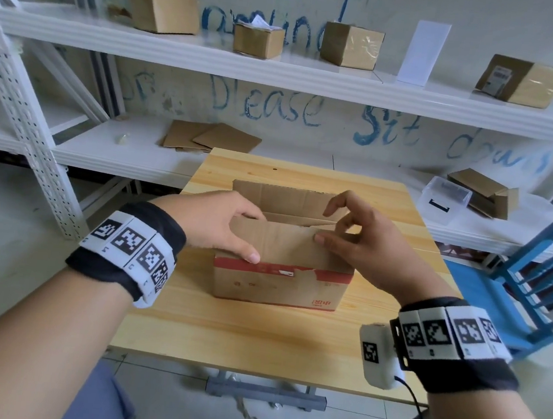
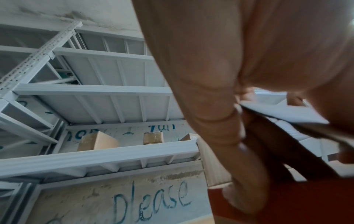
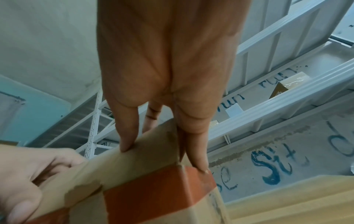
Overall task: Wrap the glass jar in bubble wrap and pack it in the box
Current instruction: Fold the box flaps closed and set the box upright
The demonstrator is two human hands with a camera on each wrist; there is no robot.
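Observation:
A cardboard box [image 1: 276, 287] with a red band stands open on the wooden table [image 1: 252, 344]. Its near flap [image 1: 281, 244] stands almost upright. My left hand [image 1: 218, 223] grips the flap's left end, thumb on the outside and fingers over the top edge. My right hand [image 1: 351, 238] pinches the flap's right end, thumb on the front face and fingers behind it. In the right wrist view the right hand [image 3: 168, 60] touches the flap [image 3: 153, 148] at the box's corner, and the left hand [image 3: 28, 174] holds the other end. No jar or bubble wrap shows; the box's inside is hidden.
White metal shelves [image 1: 284, 72] behind the table carry several cardboard boxes. Flat cardboard sheets [image 1: 207, 137] and a clear plastic container [image 1: 445, 199] lie on the lower shelf. A blue chair [image 1: 535, 283] stands right of the table.

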